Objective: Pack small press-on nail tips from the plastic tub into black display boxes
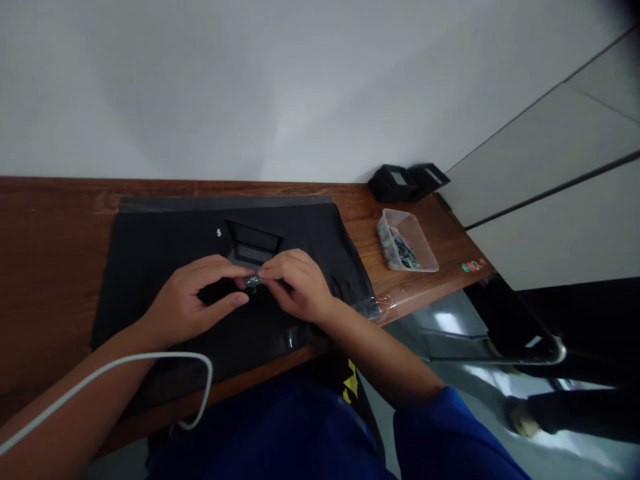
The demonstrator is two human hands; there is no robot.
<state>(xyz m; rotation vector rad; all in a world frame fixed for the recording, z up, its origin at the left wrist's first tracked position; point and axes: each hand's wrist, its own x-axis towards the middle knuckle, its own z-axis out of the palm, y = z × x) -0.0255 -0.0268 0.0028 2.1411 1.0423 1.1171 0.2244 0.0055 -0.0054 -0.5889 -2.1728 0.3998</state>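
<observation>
The right hand (303, 283) pinches a small greenish part (253, 282) above the black mat (160, 233), near the black box (254, 239); the left hand (193, 293) meets its other end, presumably for steadiness, though whether it grips cannot be told

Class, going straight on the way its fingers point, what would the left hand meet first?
The left hand would first meet the small greenish piece, which it may be touching; the right hand is just beyond.

No lettering could be read; the small round stickers (474, 266) on the tabletop (45, 267), well right of the fingers (225, 271) (one sticker green), showed nothing legible.
</observation>
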